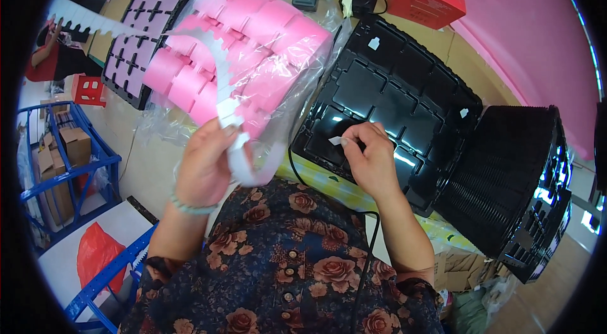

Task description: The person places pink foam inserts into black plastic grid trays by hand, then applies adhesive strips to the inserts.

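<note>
Tabletop (465,62) in tan is largely covered by goods. At its right, a leaning stack of black trays (506,170) is seen, with the ridged rims nested closely. Just left of the stack, in front of the body, a single black tray (387,103) is laid, its glossy floor divided by raised ribs; it would be judged light, slick and slightly flexible, best taken by the rim. Farther left, curved pink pieces (272,30) are set in rows under clear plastic film.

Over those pieces a white strip (222,75) is led in a long curve from the upper left to the left hand (205,157), and a loop is left hanging below the fingers. The strip would be judged thin, nearly weightless and easily creased, so it is best taken by its edges; whether its back is sticky cannot be told. Between thumb and fingers it is pinched, with hardly any gap left.

By the right hand (373,154), held over the near part of the single black tray, a small white piece (335,140) is pinched between thumb and forefinger, the tips all but pressed together. It is likely limp and best held by one end. Whether the tray is touched by it cannot be told.
</note>
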Motion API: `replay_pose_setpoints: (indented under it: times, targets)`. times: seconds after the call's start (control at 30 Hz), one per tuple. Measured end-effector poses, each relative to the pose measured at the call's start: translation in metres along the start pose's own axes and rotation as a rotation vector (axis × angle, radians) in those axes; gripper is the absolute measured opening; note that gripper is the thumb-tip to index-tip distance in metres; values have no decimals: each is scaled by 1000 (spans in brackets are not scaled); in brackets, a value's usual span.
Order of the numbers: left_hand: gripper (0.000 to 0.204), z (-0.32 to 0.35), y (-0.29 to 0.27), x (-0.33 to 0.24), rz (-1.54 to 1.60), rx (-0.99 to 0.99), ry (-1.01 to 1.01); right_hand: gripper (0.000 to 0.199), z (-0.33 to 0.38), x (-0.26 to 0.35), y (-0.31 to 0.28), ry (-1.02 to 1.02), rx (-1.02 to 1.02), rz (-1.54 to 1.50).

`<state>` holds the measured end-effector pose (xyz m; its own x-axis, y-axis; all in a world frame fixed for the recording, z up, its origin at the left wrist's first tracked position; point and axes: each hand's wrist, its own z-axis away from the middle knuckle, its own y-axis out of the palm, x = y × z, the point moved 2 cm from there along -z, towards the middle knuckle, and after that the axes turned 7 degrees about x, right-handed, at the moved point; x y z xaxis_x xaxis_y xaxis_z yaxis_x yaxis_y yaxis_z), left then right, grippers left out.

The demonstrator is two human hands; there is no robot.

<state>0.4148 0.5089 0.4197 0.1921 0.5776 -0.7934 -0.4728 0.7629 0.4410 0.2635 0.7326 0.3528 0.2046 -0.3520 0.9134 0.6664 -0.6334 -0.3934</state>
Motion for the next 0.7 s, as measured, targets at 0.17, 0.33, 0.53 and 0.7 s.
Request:
replay_pose_setpoints:
  times: [0.17, 0.33, 0.53, 0.7]
  targets:
    - [19, 21, -7, -18, -12, 70, -56, 4, -12, -7, 17, -14, 80, 348]
    - [19, 6, -3, 1, 17, 51, -98, 3, -22, -12, 33, -137, -6, 564]
    - [19, -11, -1, 26, -29, 47, -204, 12, -19, -12, 37, -244, -128, 759]
    - [20, -33, 4, 48, -89, -6, -183, 29, 7, -11, 44, -273, -55, 854]
